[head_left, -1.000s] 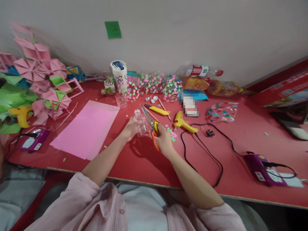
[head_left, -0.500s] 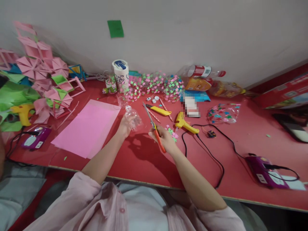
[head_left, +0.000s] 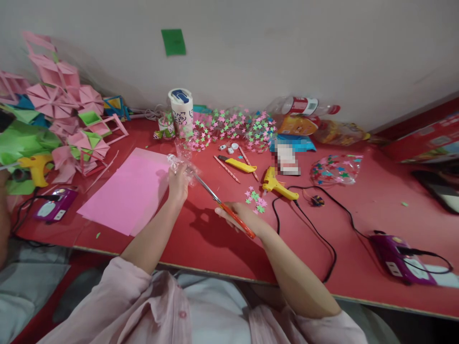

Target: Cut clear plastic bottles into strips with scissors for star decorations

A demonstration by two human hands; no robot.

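My left hand (head_left: 178,186) is closed around a clear plastic bottle piece (head_left: 175,162), its neck pointing up and left. In my right hand (head_left: 241,217) is a pair of scissors (head_left: 229,211) with orange handles. Their blades point up and left and reach the edge of the clear plastic; whether they are cutting into it I cannot tell. Just beyond my right hand lie green and pink paper stars (head_left: 256,198). A yellow utility knife (head_left: 241,165) and two patterned sticks (head_left: 227,169) rest past the scissors. Pink paper sheets (head_left: 125,196) lie left of my left hand.
A yellow glue gun (head_left: 278,184) trails a black cord across the red table (head_left: 222,258) toward a purple power box (head_left: 401,258). Star-filled clear plastic (head_left: 229,124), a white tumbler (head_left: 181,112) and bottles (head_left: 301,106) line the wall. Pink paper models (head_left: 68,105) crowd the left; another person's arm (head_left: 4,220) shows there.
My left hand has turned and moved left with the bottle piece, tipping its neck leftward. The scissors have swung left and lower, bringing their tips to the plastic.
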